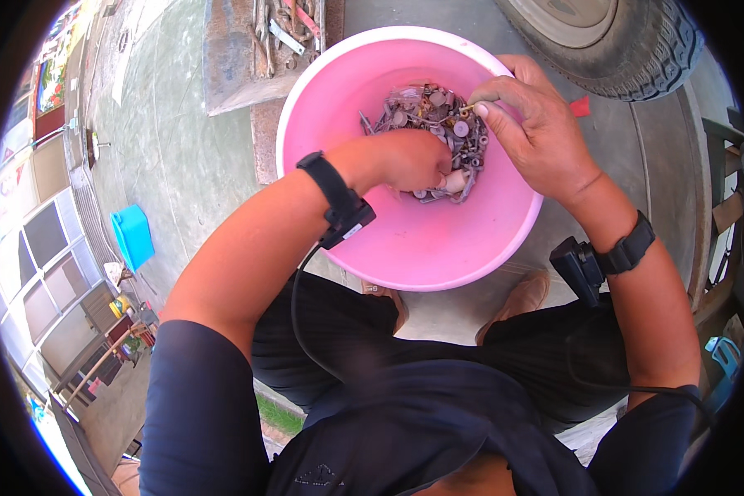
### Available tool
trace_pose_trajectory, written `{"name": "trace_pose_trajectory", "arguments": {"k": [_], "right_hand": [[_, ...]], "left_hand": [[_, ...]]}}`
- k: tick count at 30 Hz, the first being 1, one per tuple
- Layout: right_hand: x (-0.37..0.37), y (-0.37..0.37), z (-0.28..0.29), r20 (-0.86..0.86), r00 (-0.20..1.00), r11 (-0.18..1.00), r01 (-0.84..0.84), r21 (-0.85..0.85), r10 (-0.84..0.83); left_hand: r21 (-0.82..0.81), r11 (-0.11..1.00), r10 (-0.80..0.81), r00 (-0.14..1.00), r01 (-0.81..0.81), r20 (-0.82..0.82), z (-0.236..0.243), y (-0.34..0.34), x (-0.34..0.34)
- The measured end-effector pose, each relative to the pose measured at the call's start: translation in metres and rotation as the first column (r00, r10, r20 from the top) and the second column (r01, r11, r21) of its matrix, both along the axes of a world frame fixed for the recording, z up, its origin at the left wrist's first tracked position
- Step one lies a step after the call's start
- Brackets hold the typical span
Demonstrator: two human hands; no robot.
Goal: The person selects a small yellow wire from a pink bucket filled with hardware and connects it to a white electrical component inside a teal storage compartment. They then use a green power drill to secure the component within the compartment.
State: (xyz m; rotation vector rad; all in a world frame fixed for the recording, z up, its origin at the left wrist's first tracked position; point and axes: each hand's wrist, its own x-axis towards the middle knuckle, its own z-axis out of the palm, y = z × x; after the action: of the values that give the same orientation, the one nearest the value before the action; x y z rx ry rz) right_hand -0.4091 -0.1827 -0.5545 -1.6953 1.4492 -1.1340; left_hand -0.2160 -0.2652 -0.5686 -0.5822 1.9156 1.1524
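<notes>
A pink plastic basin (405,252) holds a heap of mixed metal hardware (413,112), with nails, bolts, nuts and washers. My left hand (413,157) is down in the heap, its fingers curled and partly hidden beside a pale lump (457,180); what it grips cannot be made out. At the basin's right rim, my right hand (529,124) pinches a small thin brass-coloured piece (471,107) between thumb and fingers, just above the hardware.
A metal tray (227,83) with tools stands behind the basin, upper left. A tyre (645,62) lies at the upper right, near a red scrap (579,106). A blue bucket (132,236) is on the concrete floor (161,140) at left. My feet (517,302) are below the basin.
</notes>
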Motion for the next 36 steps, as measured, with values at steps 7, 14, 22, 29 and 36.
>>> {"name": "trace_pose_trajectory", "arguments": {"k": [7, 14, 22, 29, 36], "right_hand": [[0.003, -0.001, 0.000, -0.011, 1.000, 1.000, 0.002, -0.005, -0.002], [0.002, 0.001, 0.000, 0.005, 1.000, 0.999, 0.016, 0.043, -0.016], [0.003, 0.001, 0.001, -0.013, 1.000, 0.999, 0.007, 0.050, -0.007], [0.002, 0.000, -0.003, -0.044, 0.998, 0.999, 0.036, 0.009, -0.035], [0.002, 0.000, -0.003, -0.041, 0.999, 1.000, 0.026, 0.014, -0.026]], "left_hand": [[-0.355, 0.907, -0.312, 0.927, 0.226, -0.207, -0.043, 0.056, -0.005], [-0.450, 0.848, -0.377, 0.916, 0.281, -0.139, -0.046, 0.056, -0.014], [-0.292, 0.843, -0.490, 0.869, 0.451, -0.073, -0.038, 0.057, -0.005], [-0.081, 0.863, -0.502, 0.865, 0.498, -0.029, -0.019, 0.045, 0.009], [-0.019, 0.830, -0.554, 0.828, 0.558, 0.089, 0.008, 0.022, 0.019]]}}
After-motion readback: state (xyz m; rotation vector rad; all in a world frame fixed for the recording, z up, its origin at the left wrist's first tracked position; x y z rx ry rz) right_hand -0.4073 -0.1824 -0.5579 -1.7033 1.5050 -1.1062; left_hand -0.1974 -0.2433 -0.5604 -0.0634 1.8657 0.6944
